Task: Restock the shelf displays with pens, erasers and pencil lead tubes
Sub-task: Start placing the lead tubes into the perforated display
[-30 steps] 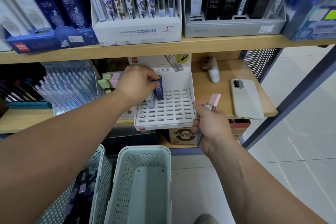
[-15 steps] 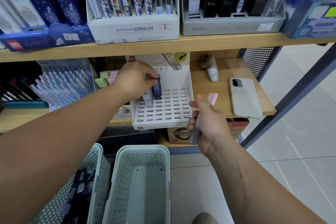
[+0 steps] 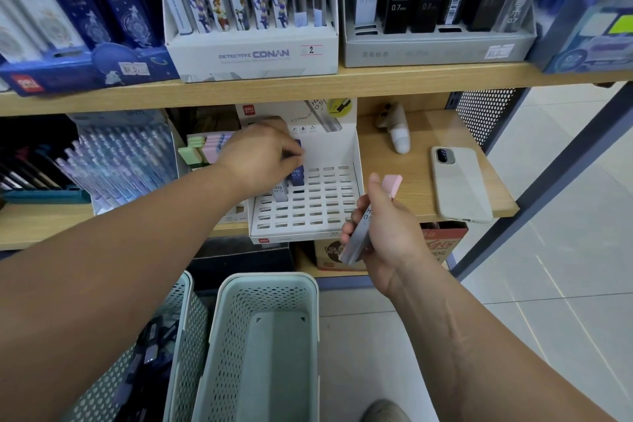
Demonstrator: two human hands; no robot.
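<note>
Wood is the shelf [image 3: 418, 128] that carries the white slotted tray [image 3: 310, 212], and every place here is given from that tray.

Below the tray's front edge, on the floor, stand two green baskets. One basket [image 3: 267, 279] sits almost straight under the tray and shows nothing inside. The other [image 3: 190, 325], to its left, holds dark tubes. A phone [image 3: 459, 181] lies flat well to the right of the tray, near the shelf's outer edge. Pastel erasers [image 3: 202, 151] stand just beside its left wall.

The left hand [image 3: 260, 158] is over the tray's back-left corner. Its fingers are curled down and pinch the top of a blue tube [image 3: 297, 177] standing upright in a slot. A grey tube [image 3: 280, 193] stands one row nearer.

The right hand [image 3: 383, 236] hovers off the tray's front-right corner, apart from it. Its fingers are wrapped round a pink-capped tube [image 3: 368, 219]. That tube's long axis is slanted, with the cap up and away from the person and the base down towards the baskets.

The right hand looks nearer to the free slots, which fill the tray's right and front rows. The tube would need turning upright, base down, and lifting over the tray's right wall. The upper shelf overhangs the back rows, while the front rows lie open from above.
</note>
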